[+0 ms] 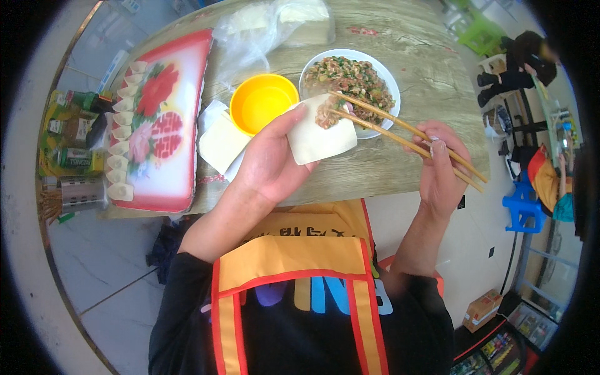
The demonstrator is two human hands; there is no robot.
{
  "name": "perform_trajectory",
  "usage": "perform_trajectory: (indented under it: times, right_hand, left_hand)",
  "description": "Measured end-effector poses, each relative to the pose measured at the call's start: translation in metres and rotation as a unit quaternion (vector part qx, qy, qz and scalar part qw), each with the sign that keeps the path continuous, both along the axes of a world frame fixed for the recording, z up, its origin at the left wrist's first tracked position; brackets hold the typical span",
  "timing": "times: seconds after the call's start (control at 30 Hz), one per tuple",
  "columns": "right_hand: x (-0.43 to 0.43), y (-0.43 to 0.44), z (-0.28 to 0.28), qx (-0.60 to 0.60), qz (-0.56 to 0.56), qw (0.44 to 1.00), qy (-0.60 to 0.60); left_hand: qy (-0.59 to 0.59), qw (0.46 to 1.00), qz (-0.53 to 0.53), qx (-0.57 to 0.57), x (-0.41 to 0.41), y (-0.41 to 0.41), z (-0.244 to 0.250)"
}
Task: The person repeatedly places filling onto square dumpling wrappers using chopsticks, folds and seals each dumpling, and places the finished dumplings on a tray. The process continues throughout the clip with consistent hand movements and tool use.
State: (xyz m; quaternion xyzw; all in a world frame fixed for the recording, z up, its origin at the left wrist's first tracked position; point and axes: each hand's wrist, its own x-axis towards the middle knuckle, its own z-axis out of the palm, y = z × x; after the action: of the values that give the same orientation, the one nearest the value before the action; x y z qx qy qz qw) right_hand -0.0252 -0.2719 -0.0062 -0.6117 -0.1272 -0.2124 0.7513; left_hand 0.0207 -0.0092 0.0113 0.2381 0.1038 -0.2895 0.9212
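Observation:
On my left hand (276, 161) lies a square dough wrapper (318, 143), with my thumb resting on its edge. A pair of wooden chopsticks (398, 123) is gripped in my right hand (443, 168). Their tips touch a lump of meat filling (326, 116) near the wrapper's upper right part. Just beyond the wrapper, a white bowl (396, 89) holds minced filling (349, 77) with chopped greens. The yellow bowl (265, 84) stands left of the filling, next to my left hand. A stack of square wrappers (222, 143) lies on a white sheet beside it.
A red-rimmed floral tray (190, 117) bears a row of folded wontons (123, 133) along its left side. Plastic-bagged wrappers (304, 23) sit at the wooden table's (431, 51) back. Bottles and a metal utensil holder (84, 193) stand at left. People and a blue stool (524, 206) are at right.

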Motion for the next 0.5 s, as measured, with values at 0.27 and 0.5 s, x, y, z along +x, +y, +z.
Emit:
perform_trajectory:
  times: [0.27,0.5]
  right_hand:
    - [0.009,0.005,-0.009,0.047,-0.059,0.997,0.033]
    - [0.014,-0.001,-0.004,-0.024,-0.116,0.991,0.060]
  left_hand:
    - [0.006,1.000,0.004,0.010,0.001,-0.001,-0.006]
    - [0.021,0.997,0.033,0.071,0.001,0.002,0.003]
